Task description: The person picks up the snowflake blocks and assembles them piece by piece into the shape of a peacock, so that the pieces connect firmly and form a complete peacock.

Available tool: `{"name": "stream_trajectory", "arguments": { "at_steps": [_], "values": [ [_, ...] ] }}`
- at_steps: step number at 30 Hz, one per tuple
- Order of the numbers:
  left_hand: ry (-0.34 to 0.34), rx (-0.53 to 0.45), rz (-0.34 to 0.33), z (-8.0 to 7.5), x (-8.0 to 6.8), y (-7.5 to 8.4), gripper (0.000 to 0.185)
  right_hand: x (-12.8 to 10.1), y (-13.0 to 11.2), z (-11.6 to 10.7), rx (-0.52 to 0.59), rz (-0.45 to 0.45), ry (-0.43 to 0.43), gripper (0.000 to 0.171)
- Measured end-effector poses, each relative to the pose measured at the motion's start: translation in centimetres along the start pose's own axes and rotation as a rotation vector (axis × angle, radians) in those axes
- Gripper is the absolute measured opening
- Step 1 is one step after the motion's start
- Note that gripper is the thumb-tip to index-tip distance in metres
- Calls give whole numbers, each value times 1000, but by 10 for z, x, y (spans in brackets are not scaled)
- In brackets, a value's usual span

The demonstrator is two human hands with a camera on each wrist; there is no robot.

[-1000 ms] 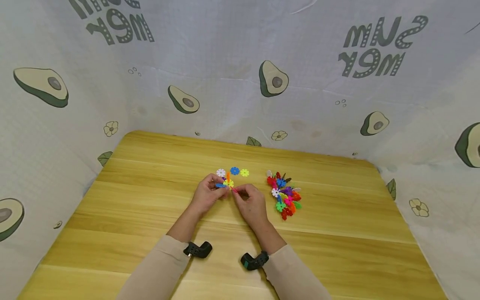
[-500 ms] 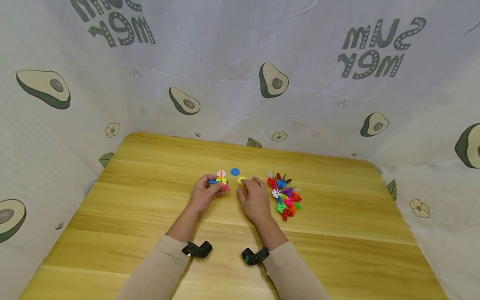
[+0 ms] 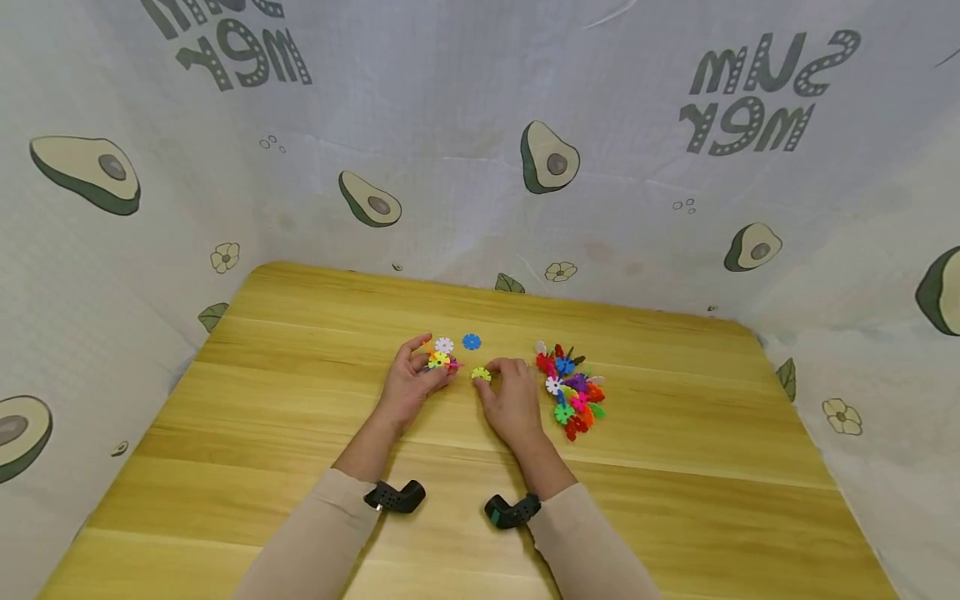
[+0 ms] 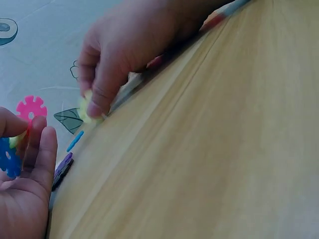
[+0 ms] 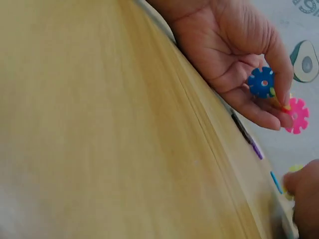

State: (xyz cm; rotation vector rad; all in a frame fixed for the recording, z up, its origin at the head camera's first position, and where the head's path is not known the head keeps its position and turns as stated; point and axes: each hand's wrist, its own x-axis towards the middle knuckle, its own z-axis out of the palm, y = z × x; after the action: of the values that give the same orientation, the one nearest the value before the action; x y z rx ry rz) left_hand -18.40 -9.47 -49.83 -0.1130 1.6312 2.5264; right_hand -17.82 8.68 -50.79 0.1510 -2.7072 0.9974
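The right hand point(image 3: 512, 392) pinched a yellow-green snowflake disc point(image 3: 481, 375) just above the counter point(image 3: 675, 433), directly right of the small multicoloured disc cluster point(image 3: 439, 361) gripped by the left hand point(image 3: 411, 385), the two nearly touching.

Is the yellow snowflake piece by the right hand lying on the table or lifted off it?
On the table, it seems. The yellow piece sits at the wooden table surface, with the right hand pinching its edge.
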Motion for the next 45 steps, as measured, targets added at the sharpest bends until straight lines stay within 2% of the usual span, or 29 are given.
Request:
{"name": "stream_trajectory", "arguments": {
  "at_steps": [3, 6, 9, 12, 17, 20, 25, 29, 36, 41, 45],
  "values": [
    [0, 84, 33, 1, 1, -2, 55, -2, -1, 0, 244, -70, 61, 14],
    [-13, 181, 96, 2, 0, -4, 44, -4, -3, 1, 449, -132, 78, 12],
    [-34, 226, 151, 5, -2, -6, 41, -6, -5, 1, 549, -119, 70, 12],
    [-38, 244, 192, 8, -5, -6, 41, -7, -7, 1, 584, -73, 72, 13],
    [-20, 278, 289, 12, -8, -8, 39, -7, -10, 2, 549, -44, 88, 14],
    [-8, 299, 358, 13, -8, -9, 36, -7, -13, 2, 511, -57, 104, 14],
    [17, 355, 454, 14, -8, -12, 29, -6, -11, 2, 470, -126, 138, 12],
    [25, 424, 512, 13, -9, -13, 34, -6, -8, 1, 448, -211, 167, 11],
    [19, 436, 544, 12, -9, -14, 42, -6, -6, 2, 396, -306, 175, 9],
    [4, 423, 548, 13, -10, -13, 41, -7, -5, 3, 363, -328, 181, 11],
    [4, 454, 550, 12, -10, -13, 40, -7, -6, 2, 346, -335, 196, 11]
  ]
}}
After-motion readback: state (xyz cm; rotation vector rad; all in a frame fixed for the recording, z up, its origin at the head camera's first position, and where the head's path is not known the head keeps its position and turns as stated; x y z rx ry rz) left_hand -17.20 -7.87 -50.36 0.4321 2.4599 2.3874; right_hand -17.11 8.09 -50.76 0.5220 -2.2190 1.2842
